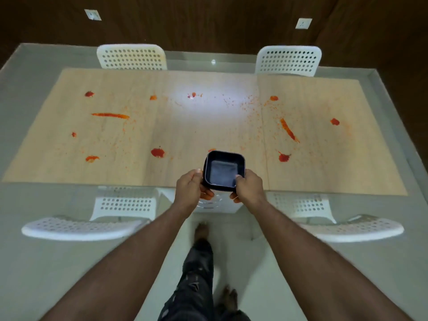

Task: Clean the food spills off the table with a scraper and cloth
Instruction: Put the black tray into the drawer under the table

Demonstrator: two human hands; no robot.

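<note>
A light wooden table [196, 130] carries several red and orange food spills: a blob [158, 152] near the front middle, a long streak [110, 115] on the left, a slanted streak [288, 130] on the right. My left hand [191, 189] and my right hand [249, 187] together hold a dark square container [224, 170] over the table's near edge, one hand on each side. Its inside looks dark grey. No scraper or cloth shows.
Two white perforated chairs [132, 57] [288, 60] stand at the far side. Two more [90, 224] [342, 225] stand at the near side, left and right of my legs. A dark wooden wall rises behind the table.
</note>
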